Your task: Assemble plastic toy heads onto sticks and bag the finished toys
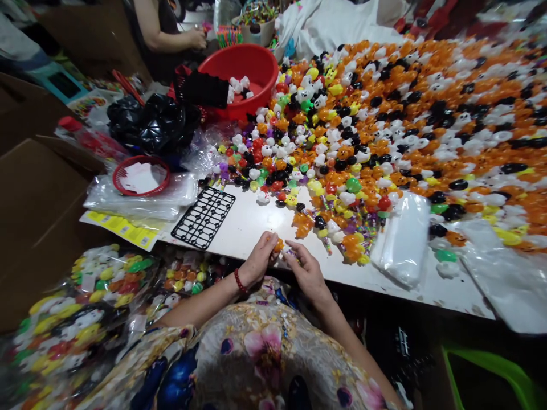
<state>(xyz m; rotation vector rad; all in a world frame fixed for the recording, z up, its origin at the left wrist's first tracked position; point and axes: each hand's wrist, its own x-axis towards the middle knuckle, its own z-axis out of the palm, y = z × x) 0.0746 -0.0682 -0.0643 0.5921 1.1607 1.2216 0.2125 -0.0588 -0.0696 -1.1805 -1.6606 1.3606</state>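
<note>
Close to the table's front edge, my left hand (260, 261) pinches a small orange plastic toy (279, 245); a red bead bracelet circles that wrist. My right hand (308, 272) is just to the right, thumb and fingers closed around a small whitish and purple piece (290, 251) touching or nearly touching the orange toy. Whether the two pieces are joined, I cannot tell. Several orange toys with colourful candy-like tubes (329, 245) lie on the white table (256, 222) beyond my right hand. A black plastic grid (204, 217) lies flat on the left.
A large heap of orange, white and black toys (410, 125) covers the table's right side. Clear plastic bags (404, 239) lie at its edge. A red basin (256, 62), black bag (149, 122) and small red basket (160, 188) stand left. Another person's arm (160, 34) shows behind.
</note>
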